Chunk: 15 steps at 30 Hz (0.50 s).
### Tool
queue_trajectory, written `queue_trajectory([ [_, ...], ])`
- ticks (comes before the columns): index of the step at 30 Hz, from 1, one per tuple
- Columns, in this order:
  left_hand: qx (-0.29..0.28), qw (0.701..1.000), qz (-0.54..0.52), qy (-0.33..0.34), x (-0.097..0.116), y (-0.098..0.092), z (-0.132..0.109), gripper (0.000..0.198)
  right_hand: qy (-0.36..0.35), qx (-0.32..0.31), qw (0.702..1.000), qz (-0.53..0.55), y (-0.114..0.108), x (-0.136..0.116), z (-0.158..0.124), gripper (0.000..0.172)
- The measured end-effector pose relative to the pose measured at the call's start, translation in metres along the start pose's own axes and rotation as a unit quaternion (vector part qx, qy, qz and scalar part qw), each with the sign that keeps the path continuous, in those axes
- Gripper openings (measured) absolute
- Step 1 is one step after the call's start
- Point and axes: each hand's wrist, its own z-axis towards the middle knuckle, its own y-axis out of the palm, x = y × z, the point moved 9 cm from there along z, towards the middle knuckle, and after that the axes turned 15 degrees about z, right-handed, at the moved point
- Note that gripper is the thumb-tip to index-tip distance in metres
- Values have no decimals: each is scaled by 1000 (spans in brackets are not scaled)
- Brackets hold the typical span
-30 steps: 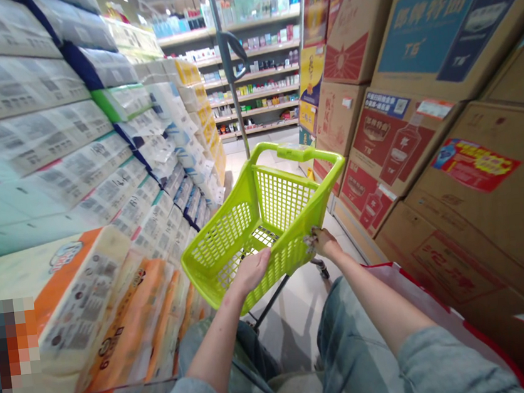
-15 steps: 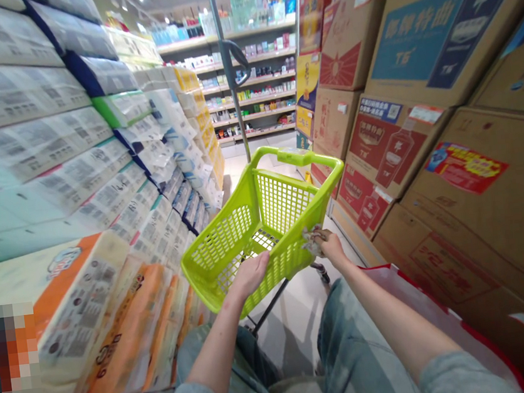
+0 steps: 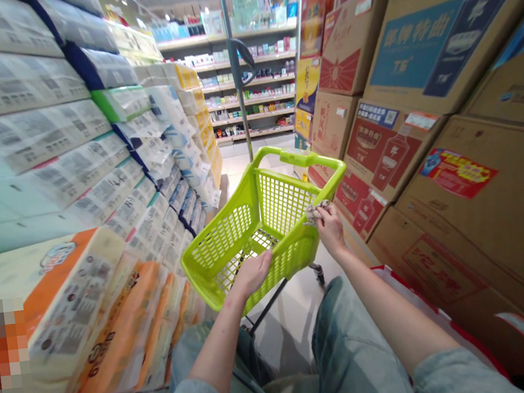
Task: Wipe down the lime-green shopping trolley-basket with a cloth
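Observation:
A bright green shopping cart (image 3: 297, 258) with perforated plastic sides stands tilted across the aisle in front of me. My left hand (image 3: 254, 272) is closed over the near rim of its basket, the fingers partly hidden behind the rim. My right hand (image 3: 330, 226) grips a crumpled greyish cloth (image 3: 314, 213) and presses it to the upper rim of the cart, below the handle (image 3: 292, 155). Inside the basket only the grid floor and walls show.
Stacked packs of paper tissue (image 3: 42, 139) line the left, with orange packs (image 3: 117, 339) close by. Cardboard cartons (image 3: 437, 202) are piled on the right, above a red-edged bag or sheet (image 3: 426, 304). A grey pole (image 3: 239, 98) and stocked shelves (image 3: 272, 78) stand beyond the cart.
My right hand has moved the cloth up from the outer side of the cart to its upper rim. My left hand keeps its place on the near rim.

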Motion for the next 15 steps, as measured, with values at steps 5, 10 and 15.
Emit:
queue_trajectory([
  [5,-6,1000,16,-15,-1,4,9,60,-49,-86,995,-27,37,-32,-44,29],
  [10,4,1000,28,9,1,5,16,56,-112,-147,979,-87,70,-66,-89,26],
  [15,9,999,37,4,-3,5,17,56,-188,-205,954,-113,71,-77,-90,24],
])
